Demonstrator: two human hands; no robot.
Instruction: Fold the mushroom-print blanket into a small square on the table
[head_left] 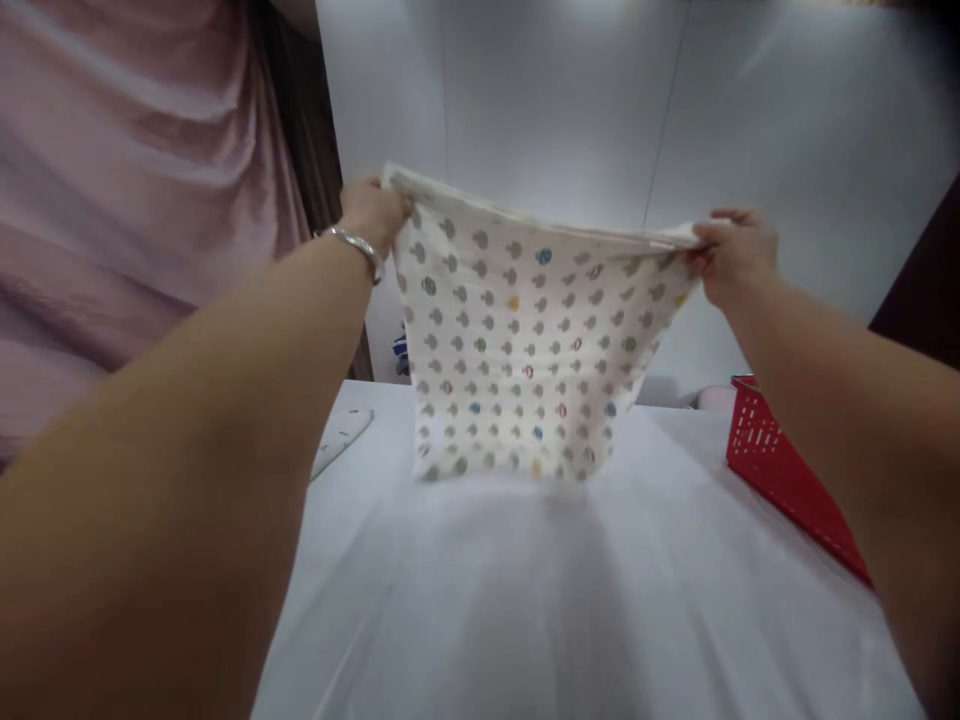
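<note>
A cream cloth [525,340] with rows of small grey prints and a few coloured ones hangs stretched between my hands above the white table. My left hand [375,215], with a silver bangle at the wrist, pinches its upper left corner. The upper right corner is gripped in my right hand [735,255], a little lower than the left. Several layers show along the top edge, so the cloth looks folded. Its bottom edge is blurred and hangs close to the tabletop; whether it touches I cannot tell.
On the right of the white table [480,600] stands a red plastic basket [780,480], partly behind my right arm. Another pale printed cloth [341,438] lies at the left. A pink curtain [150,150] hangs at the left, and a white panelled wall [555,110] rises behind.
</note>
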